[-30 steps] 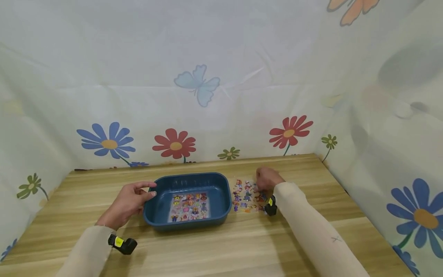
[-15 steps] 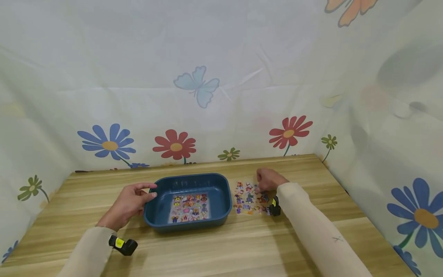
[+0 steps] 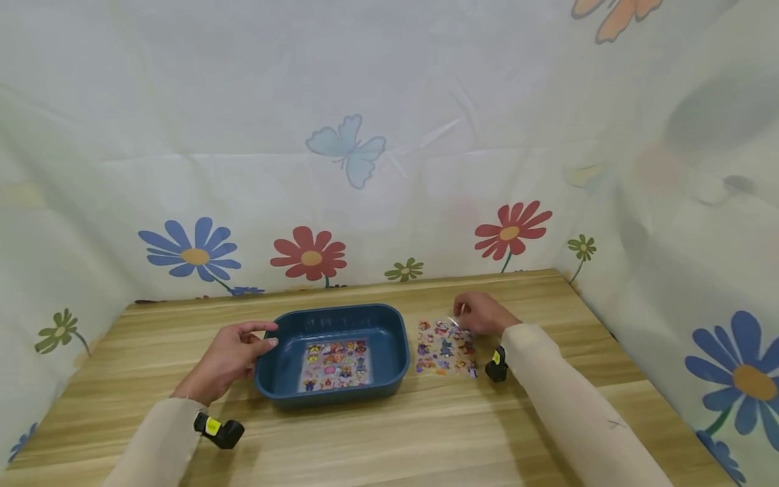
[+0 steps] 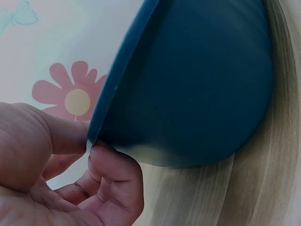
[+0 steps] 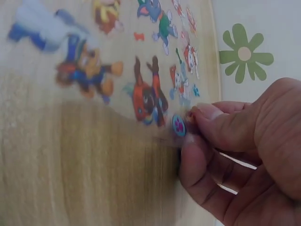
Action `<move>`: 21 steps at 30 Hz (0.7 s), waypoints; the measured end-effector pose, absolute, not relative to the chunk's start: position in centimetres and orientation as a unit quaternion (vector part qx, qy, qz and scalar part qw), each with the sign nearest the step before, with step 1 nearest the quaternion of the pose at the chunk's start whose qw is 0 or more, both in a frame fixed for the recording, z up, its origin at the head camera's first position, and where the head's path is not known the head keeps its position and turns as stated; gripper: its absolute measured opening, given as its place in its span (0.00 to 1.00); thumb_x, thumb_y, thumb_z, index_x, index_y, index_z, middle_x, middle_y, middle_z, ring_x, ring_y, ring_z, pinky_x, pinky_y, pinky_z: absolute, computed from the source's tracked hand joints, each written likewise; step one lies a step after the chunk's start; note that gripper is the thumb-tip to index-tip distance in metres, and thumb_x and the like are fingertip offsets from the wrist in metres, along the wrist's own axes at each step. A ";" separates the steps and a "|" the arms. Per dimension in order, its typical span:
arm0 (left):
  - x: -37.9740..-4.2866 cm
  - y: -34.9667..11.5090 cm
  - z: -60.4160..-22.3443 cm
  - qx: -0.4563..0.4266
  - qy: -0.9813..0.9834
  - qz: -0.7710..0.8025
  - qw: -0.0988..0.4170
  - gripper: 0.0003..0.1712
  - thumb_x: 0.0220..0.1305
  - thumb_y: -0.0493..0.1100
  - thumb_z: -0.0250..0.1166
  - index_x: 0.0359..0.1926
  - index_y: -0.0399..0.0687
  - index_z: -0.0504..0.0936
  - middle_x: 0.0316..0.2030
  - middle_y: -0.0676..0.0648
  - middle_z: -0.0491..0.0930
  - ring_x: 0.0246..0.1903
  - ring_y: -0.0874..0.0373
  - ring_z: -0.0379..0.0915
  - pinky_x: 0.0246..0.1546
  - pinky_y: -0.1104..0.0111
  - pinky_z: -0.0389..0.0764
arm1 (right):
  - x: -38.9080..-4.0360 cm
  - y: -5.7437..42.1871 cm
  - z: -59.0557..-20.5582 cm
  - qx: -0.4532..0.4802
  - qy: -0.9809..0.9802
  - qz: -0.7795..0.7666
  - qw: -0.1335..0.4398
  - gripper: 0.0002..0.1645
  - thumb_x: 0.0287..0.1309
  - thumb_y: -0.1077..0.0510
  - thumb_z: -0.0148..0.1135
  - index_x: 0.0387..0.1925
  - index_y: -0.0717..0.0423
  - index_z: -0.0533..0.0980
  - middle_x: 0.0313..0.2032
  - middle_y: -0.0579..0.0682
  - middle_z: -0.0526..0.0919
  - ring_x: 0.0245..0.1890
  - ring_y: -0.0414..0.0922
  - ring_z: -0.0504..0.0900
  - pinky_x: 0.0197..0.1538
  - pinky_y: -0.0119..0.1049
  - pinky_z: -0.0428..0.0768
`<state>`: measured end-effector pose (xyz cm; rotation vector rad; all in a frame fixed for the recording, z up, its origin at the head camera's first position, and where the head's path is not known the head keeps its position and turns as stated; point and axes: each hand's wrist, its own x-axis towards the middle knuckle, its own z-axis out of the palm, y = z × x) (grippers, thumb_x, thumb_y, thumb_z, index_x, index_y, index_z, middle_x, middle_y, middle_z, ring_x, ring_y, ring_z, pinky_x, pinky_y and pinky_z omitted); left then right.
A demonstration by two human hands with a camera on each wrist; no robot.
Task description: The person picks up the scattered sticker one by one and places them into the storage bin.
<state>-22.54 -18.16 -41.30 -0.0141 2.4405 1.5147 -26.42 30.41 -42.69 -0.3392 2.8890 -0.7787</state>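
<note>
A dark blue rectangular basin (image 3: 331,399) stands on the table, left of centre. My left hand (image 3: 228,355) pinches its left rim between thumb and fingers, which the left wrist view shows close up. Right of the basin lies a clear sticker sheet (image 3: 441,348) printed with small colourful cartoon animals. My right hand (image 3: 483,314) pinches the far right corner of that sheet between thumb and index finger (image 5: 194,157). In the right wrist view the sheet bends slightly near the pinched corner. Another sticker sheet (image 3: 335,365) lies flat inside the basin.
The wood-grain table (image 3: 389,446) extends on all sides of the basin. Behind it and at both sides hangs a white curtain (image 3: 426,189) printed with flowers and butterflies. Each wrist carries a small black camera, such as the left one (image 3: 220,431).
My right hand has shifted slightly right, and its fingers have taken hold of the sticker sheet's far right corner, now raised a little. The left hand stays on the basin rim.
</note>
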 end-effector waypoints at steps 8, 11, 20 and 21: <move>-22.6 -18.0 -41.4 -0.001 0.844 0.521 0.130 0.27 0.75 0.42 0.64 0.71 0.41 0.73 0.33 0.48 0.72 0.23 0.57 0.66 0.23 0.66 0.74 | -26.3 30.9 -43.0 -0.100 0.942 -0.316 0.056 0.09 0.64 0.69 0.62 0.44 0.64 0.83 0.35 0.56 0.84 0.30 0.44 0.79 0.33 0.34 0.77; -22.6 -18.0 -41.3 -0.004 0.844 0.520 0.128 0.26 0.76 0.42 0.63 0.70 0.41 0.74 0.33 0.48 0.72 0.24 0.56 0.66 0.23 0.66 0.74 | -26.1 31.2 -43.1 -0.100 0.929 -0.351 0.050 0.10 0.65 0.70 0.61 0.44 0.67 0.84 0.35 0.57 0.86 0.28 0.43 0.79 0.31 0.33 0.78; -22.5 -17.9 -41.2 -0.011 0.845 0.520 0.125 0.25 0.75 0.41 0.64 0.69 0.41 0.75 0.33 0.47 0.73 0.24 0.56 0.67 0.24 0.66 0.75 | -26.0 32.1 -43.2 -0.082 0.895 -0.434 0.064 0.12 0.70 0.72 0.56 0.48 0.72 0.83 0.34 0.60 0.88 0.24 0.41 0.80 0.29 0.32 0.81; -22.5 -17.9 -41.1 -0.011 0.845 0.520 0.125 0.25 0.75 0.41 0.64 0.69 0.41 0.75 0.33 0.47 0.73 0.24 0.56 0.66 0.24 0.66 0.75 | -26.0 32.2 -43.1 -0.078 0.894 -0.436 0.066 0.12 0.70 0.71 0.56 0.48 0.72 0.83 0.34 0.59 0.87 0.24 0.41 0.80 0.29 0.32 0.81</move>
